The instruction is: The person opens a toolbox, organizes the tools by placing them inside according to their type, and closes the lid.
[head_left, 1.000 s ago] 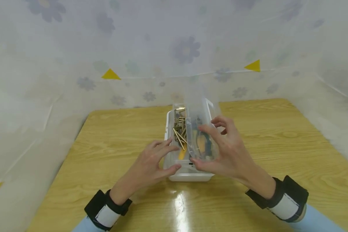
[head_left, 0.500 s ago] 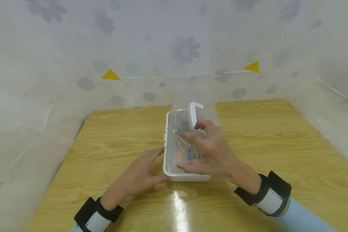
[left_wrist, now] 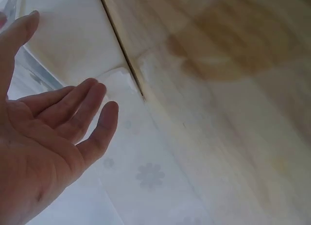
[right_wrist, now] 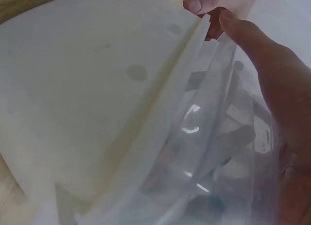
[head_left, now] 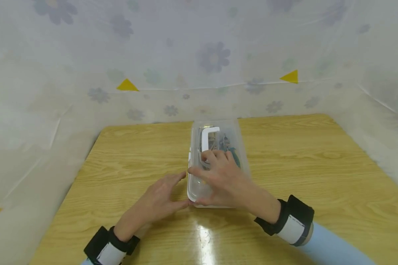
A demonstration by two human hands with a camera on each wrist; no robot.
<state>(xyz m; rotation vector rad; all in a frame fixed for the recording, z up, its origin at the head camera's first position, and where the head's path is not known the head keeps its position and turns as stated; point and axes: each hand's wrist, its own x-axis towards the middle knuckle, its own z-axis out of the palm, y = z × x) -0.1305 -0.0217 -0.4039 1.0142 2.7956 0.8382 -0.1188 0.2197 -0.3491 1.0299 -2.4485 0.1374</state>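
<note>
A white plastic box stands lengthwise on the table, its near wall facing me. Over it lies a clear lid with a white handle. Through the lid show brass-coloured bent rods and a tool with blue-green handles. My right hand spans the lid's near end, fingers curled at its left edge and thumb at its near edge. In the right wrist view the thumb lies at the clear lid. My left hand, fingers relaxed, is at the box's near left corner; its palm holds nothing.
The wood-grain table runs out to both sides of the box. Behind it hangs a pale flower-printed sheet with yellow triangles on it. Light glares off the tabletop in front of the box.
My right hand has brought the lid from a tilt at the right down to the left, over the box. My left hand has drawn back from above the box to its left side.
</note>
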